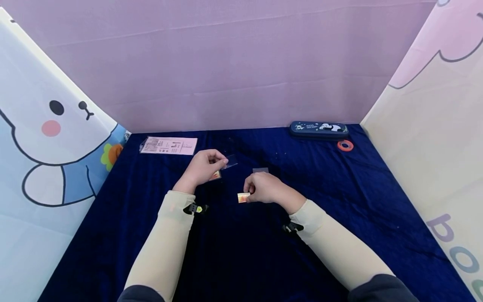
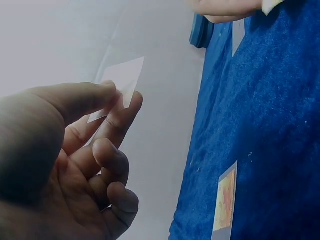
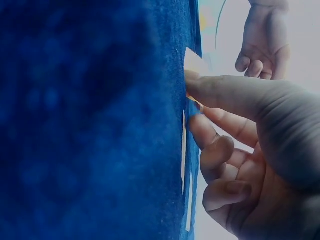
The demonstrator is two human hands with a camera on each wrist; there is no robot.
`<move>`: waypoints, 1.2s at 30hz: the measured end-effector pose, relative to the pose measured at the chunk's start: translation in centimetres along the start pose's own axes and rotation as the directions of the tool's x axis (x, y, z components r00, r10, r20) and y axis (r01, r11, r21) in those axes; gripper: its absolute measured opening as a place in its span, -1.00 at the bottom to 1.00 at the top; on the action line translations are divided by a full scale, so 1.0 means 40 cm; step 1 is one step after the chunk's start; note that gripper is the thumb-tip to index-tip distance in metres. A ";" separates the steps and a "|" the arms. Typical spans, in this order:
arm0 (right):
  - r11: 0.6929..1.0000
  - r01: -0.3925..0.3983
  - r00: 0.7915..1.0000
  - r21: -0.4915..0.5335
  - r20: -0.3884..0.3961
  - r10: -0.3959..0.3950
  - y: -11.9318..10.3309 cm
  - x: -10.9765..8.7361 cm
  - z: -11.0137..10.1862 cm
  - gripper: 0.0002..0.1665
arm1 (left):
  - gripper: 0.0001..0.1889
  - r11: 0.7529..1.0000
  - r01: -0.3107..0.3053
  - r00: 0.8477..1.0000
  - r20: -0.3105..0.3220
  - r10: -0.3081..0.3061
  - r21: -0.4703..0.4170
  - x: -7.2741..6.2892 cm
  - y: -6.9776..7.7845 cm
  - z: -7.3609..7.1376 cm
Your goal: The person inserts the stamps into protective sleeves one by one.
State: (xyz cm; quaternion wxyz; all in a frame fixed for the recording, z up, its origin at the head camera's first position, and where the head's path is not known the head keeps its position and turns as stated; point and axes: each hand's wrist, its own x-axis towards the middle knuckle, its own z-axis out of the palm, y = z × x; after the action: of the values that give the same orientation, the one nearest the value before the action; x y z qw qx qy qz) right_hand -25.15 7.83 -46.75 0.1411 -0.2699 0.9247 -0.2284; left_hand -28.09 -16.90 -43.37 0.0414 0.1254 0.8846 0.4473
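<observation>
My left hand [image 1: 205, 167] pinches a small clear plastic sleeve [image 2: 127, 75] between thumb and forefinger, held above the cloth. Below that hand, a yellow-and-orange print [image 2: 225, 200] with a clear border lies on the blue cloth, partly covered by the hand in the head view. My right hand [image 1: 266, 188] grips a small yellow-and-orange stamp [image 1: 243, 197] by its edge, thumb on top, low over the cloth. Just behind the right hand lies a flat greyish clear piece [image 1: 260, 170], its near part hidden.
A dark blue velvety cloth [image 1: 234, 260] covers the table. A pink printed packet [image 1: 170, 145] lies at the back left. At the back right are a navy panda pencil case [image 1: 318, 130] and a red tape roll [image 1: 345, 145]. Fabric walls stand on three sides.
</observation>
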 end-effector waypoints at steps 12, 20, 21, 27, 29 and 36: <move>0.990 0.094 0.995 0.109 0.024 -0.097 0.010 -0.004 0.002 -0.78 | -0.90 0.998 -0.042 0.994 -0.095 0.047 0.054 0.008 -0.012 0.002; 0.971 0.159 0.987 0.181 0.003 -0.162 0.024 -0.005 -0.008 -0.80 | -0.87 0.999 -0.033 0.990 -0.137 0.038 0.039 0.006 -0.012 -0.001; 0.969 0.158 0.987 0.188 -0.002 -0.160 0.025 -0.007 -0.012 -0.80 | -0.87 0.999 -0.029 0.990 -0.135 0.033 0.032 0.006 -0.012 -0.001; 0.953 0.120 0.993 0.278 -0.053 -0.109 0.038 -0.017 -0.042 -0.88 | -0.93 0.999 -0.031 0.990 -0.135 0.029 -0.012 0.009 -0.013 0.002; 0.948 0.121 0.991 0.293 -0.083 -0.101 0.042 -0.019 -0.051 -0.91 | -0.94 0.999 -0.037 0.989 -0.145 0.035 -0.012 0.011 -0.014 0.004; 0.945 0.147 0.971 0.292 -0.226 -0.081 0.054 -0.020 -0.065 -0.82 | -0.82 0.998 -0.062 0.983 -0.177 0.057 -0.022 0.010 -0.014 0.008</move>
State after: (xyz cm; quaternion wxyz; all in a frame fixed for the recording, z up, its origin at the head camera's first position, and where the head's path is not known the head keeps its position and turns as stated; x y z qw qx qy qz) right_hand -26.45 10.82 -45.49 0.0689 -0.2723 0.8705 -0.4042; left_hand -28.52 -16.86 -44.01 -0.0488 0.1110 0.8745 0.4697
